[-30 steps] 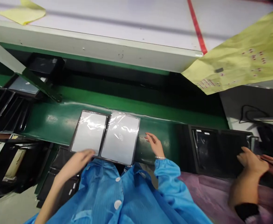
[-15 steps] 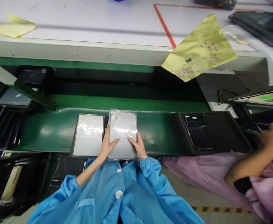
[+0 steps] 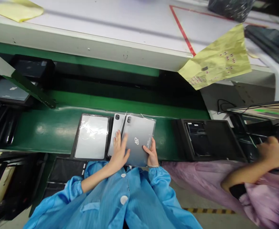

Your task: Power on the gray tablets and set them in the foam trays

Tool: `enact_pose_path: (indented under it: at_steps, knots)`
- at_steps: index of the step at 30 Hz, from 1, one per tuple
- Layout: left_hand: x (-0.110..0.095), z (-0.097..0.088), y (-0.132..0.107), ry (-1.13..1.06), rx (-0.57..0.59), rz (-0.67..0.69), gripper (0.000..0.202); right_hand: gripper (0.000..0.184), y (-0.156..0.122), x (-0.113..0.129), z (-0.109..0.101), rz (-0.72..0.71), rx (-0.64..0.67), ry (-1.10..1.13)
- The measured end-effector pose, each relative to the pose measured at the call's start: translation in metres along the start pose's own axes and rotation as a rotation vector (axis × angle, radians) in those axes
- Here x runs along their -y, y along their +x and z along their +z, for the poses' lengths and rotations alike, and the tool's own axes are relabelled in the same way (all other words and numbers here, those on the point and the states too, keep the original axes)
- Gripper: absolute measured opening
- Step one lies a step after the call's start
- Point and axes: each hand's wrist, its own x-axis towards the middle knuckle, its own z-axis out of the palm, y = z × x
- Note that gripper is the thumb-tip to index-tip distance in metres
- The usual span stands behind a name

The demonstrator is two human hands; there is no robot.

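Okay, I've got a grey tablet (image 3: pixel 139 138) between both hands.
My left hand (image 3: pixel 119 150) spreads its fingers against it; my right hand (image 3: pixel 152 153) clasps the lower edge. It tilts over a second tablet (image 3: pixel 117 125) on a green conveyor belt (image 3: pixel 41 130), beside a film-wrapped tablet (image 3: pixel 91 136) in a black tray (image 3: pixel 78 133).

**Operator's garment: blue striped anti-static smock (image 3: pixel 120 203), buttoned down the front.**
Fabric is mid-blue throughout, with fine lengthwise stripes. Round white buttons (image 3: pixel 124 199) run down the centre front, two in view. A patch pocket (image 3: pixel 89 206) with a straight upper edge sits on the left side of the front panel. Long sleeves (image 3: pixel 69 190) end in gathered cuffs (image 3: pixel 156 178), snug at the wrist. A thin silver-coloured bracelet (image 3: pixel 153 166) is worn just behind the right hand (image 3: pixel 150 156). No other worn items observed in frame.
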Motion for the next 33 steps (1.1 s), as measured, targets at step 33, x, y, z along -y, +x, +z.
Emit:
enact_pose_path:
  at_steps: [33]
  knots:
    - [0.025,-0.063,0.034,-0.555,-0.282,-0.479,0.044,0.081,-0.016,0.020,0.030,0.087,0.042,0.100]
